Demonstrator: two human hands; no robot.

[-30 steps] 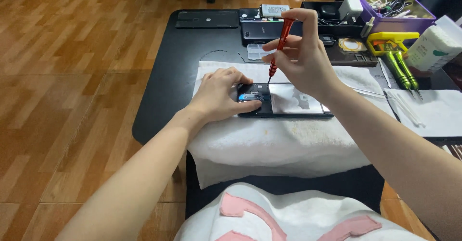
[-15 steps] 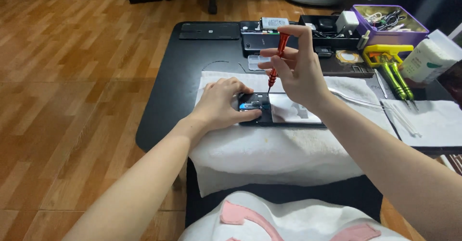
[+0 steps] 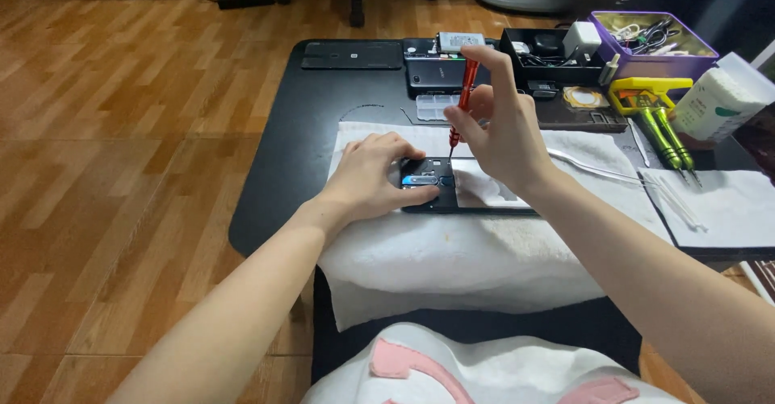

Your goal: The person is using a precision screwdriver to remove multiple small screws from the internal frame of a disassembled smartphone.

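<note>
Since half a second ago, the right hand [image 3: 499, 133] has tipped the red screwdriver [image 3: 462, 97] up a little straighter, and its pointer finger now sits on top of the handle. Nothing else has moved.

Biggest is the black tabletop [image 3: 307, 121], standing on a wood floor [image 3: 121, 129]. A white towel [image 3: 452, 251] lies across the near edge of the tabletop and hangs over it. On the towel, near its middle, lies an open phone [image 3: 460, 186] with its back off. The left hand [image 3: 373, 176] is pressed flat on the phone's left end, fingers curled around it, holding it down. The right hand is closed around the screwdriver, and the thin tip touches the phone near the top edge.

Along the far edge of the tabletop lie dark phone parts [image 3: 352, 54]. At the far right corner sits a purple box [image 3: 654, 45] full of small bits. Just beside it is a yellow tool holder [image 3: 650, 89] with green screwdrivers [image 3: 668, 136].
</note>
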